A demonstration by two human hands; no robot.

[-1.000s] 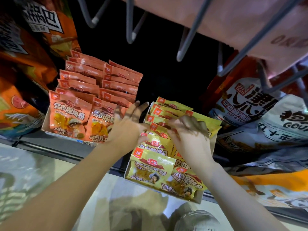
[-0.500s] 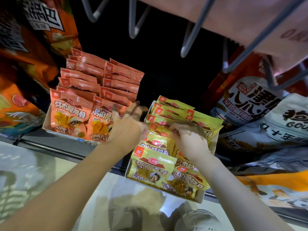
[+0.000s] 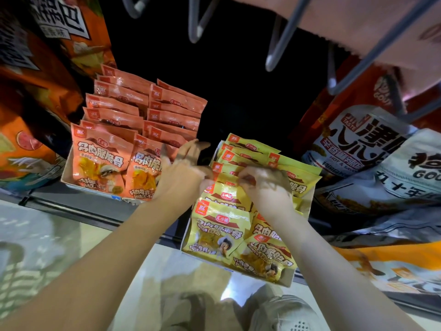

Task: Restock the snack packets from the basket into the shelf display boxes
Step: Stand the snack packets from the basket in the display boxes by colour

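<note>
Two display boxes sit on the shelf edge. The left box [image 3: 65, 174] holds rows of orange snack packets [image 3: 102, 161]. The right box [image 3: 287, 279] holds rows of yellow snack packets [image 3: 218, 226]. My left hand [image 3: 183, 172] rests between the two boxes, fingers spread and straight, thumb against the yellow packets' left side. My right hand [image 3: 265, 185] is over the middle of the yellow box, its fingers curled down into the packets and pinching one. No basket is in view.
Large orange snack bags [image 3: 35, 96] hang at the left. White and red bags [image 3: 372, 149] lie at the right. Grey wire hooks [image 3: 284, 37] jut out overhead. The shelf behind the boxes is dark. A shoe [image 3: 286, 314] and pale floor show below.
My right hand has drawn slightly toward the front and left within the yellow box, fingers curling tighter. My left hand has barely shifted.
</note>
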